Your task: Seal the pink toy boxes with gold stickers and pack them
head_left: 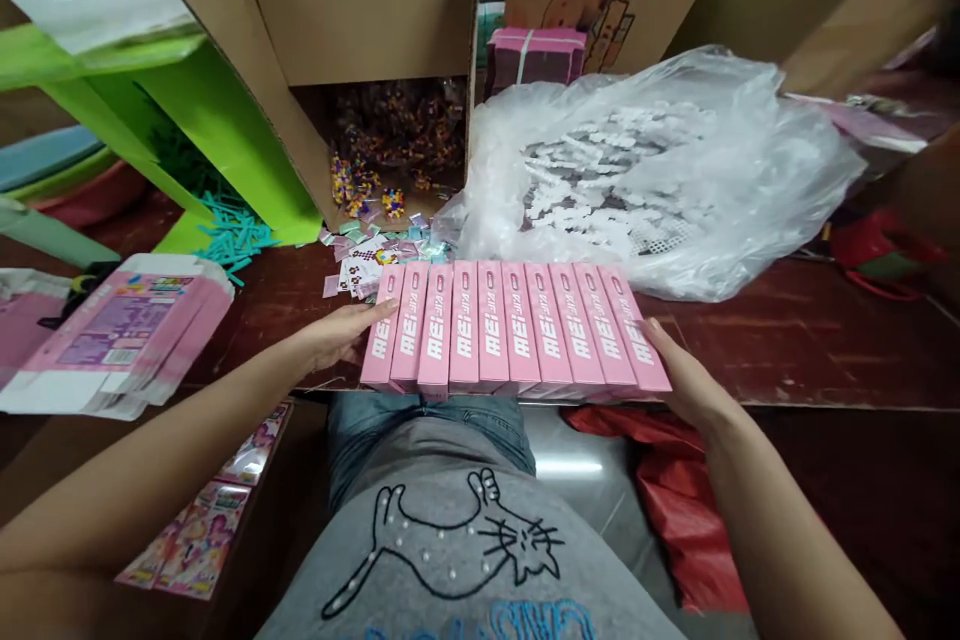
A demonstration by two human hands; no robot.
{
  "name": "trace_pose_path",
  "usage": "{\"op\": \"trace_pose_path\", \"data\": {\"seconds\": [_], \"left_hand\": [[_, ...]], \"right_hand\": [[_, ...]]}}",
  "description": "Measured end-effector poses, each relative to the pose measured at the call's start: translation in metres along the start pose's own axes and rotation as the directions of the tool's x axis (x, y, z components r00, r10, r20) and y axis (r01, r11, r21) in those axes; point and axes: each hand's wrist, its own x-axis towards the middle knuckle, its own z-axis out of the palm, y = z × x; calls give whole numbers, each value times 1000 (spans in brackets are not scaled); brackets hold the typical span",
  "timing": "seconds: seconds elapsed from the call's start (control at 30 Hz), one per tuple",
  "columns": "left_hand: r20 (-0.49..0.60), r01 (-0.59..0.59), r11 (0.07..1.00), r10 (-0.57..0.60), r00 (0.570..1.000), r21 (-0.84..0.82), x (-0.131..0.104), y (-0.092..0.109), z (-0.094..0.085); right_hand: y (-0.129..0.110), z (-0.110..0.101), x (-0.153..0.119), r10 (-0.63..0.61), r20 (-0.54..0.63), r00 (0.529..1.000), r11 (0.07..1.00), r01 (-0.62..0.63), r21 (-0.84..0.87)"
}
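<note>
Head: two hands (346, 332) (691, 380) hold ten boxes (493, 330) (pink).

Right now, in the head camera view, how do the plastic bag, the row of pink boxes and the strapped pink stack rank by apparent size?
1. Plastic bag
2. Row of pink boxes
3. Strapped pink stack, partly hidden

Moderate light. Glare streaks the floor (600, 510) beside you; dim below your desk (787, 340). Pink boxes (517, 325) fairly sharp; upper right corner blurred, stretched.
</note>
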Motion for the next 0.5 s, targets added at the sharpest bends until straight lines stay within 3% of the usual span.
{"op": "trace_pose_path", "data": {"seconds": [0.1,0.2,0.3,0.4,0.5], "left_hand": [[-64,-86,996,85,994,-1,-11,-10,10],[-114,-247,968,250,962,42,-42,-5,23],[-145,-395,916,402,904,76,-77,15,31],[-136,-418,900,433,891,123,-89,28,34],[-124,-327,935,343,931,136,-69,21,30]], "right_hand": [[-7,-1,0,37,40,999,999,-38,4],[-21,-7,-23,-95,-96,991,993,87,-86],[-42,-13,-49,-142,-236,961,986,115,-123],[-57,-13,-55,-113,-251,961,979,64,-196],[-57,-8,-36,-68,-193,979,968,18,-250]]}}
